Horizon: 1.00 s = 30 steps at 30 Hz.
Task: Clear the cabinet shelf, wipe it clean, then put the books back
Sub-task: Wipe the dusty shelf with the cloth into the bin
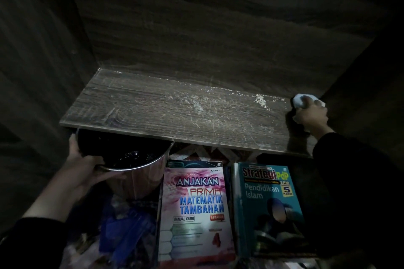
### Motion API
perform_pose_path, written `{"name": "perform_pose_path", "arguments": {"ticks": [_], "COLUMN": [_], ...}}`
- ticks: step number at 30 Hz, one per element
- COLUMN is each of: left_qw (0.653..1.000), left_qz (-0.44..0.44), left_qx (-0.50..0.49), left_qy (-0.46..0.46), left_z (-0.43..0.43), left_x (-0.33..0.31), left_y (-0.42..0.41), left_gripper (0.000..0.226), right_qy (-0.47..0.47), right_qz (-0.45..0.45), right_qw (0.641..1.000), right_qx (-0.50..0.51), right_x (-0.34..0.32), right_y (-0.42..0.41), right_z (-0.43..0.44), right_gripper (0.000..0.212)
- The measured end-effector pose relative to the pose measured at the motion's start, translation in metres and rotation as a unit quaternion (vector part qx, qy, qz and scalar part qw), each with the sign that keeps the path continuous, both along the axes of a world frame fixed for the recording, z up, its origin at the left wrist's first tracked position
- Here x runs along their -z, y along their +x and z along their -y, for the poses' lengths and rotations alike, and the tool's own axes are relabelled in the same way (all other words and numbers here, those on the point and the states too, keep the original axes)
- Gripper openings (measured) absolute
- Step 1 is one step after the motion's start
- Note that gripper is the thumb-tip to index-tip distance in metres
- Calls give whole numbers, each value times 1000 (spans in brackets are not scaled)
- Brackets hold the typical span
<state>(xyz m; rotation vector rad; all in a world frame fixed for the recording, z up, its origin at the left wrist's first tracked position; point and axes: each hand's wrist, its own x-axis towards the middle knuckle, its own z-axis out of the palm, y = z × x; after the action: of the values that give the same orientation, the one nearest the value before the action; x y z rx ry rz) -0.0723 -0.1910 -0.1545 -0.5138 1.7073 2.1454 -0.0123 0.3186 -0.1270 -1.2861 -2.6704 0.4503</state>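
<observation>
Wood shelf: dusty, pale streaks left of the right hand.
Right grip: fingers curled round white cloth.
Left hand: clasps pot rim.
Books: right of the held pot.

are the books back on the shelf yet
No, the pink book and the teal book both lie below the front edge of the dusty shelf, not on it.
</observation>
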Motion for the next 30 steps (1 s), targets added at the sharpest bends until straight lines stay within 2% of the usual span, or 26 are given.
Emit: {"name": "perform_pose_path", "arguments": {"ticks": [7, 11, 14, 18, 22, 24, 27, 30], "left_qw": [1000, 1000, 1000, 1000, 1000, 1000, 1000, 1000], "left_qz": [-10, -2, -3, -7, -6, -7, -8, -4], "left_qx": [2, -6, -4, -3, -10, -11, -11, -14], "left_qy": [6, 14, 17, 16, 15, 19, 24, 27], "left_z": [2, 1, -1, -2, -3, 0, 4, 3], "left_x": [3, 2, -1, -2, -1, 1, 3, 1], "left_y": [1, 1, 2, 3, 4, 3, 2, 3], "left_gripper": [87, 93, 90, 86, 86, 83, 82, 78], "right_qy": [40, 62, 88, 76, -4, -45, -3, 33], "right_qz": [-19, -19, -22, -32, -101, -168, -226, -174], "right_qw": [999, 997, 990, 973, 934, 927, 944, 978], "right_qx": [0, -35, -109, -215, -343, -332, -239, -115], "right_x": [8, 11, 15, 15, 13, 11, 10, 11], "right_y": [-38, -54, -62, -73, -75, -68, -50, -35], "right_z": [62, 105, 135, 161, 170, 159, 119, 90], "right_gripper": [50, 54, 54, 53, 51, 49, 45, 49]}}
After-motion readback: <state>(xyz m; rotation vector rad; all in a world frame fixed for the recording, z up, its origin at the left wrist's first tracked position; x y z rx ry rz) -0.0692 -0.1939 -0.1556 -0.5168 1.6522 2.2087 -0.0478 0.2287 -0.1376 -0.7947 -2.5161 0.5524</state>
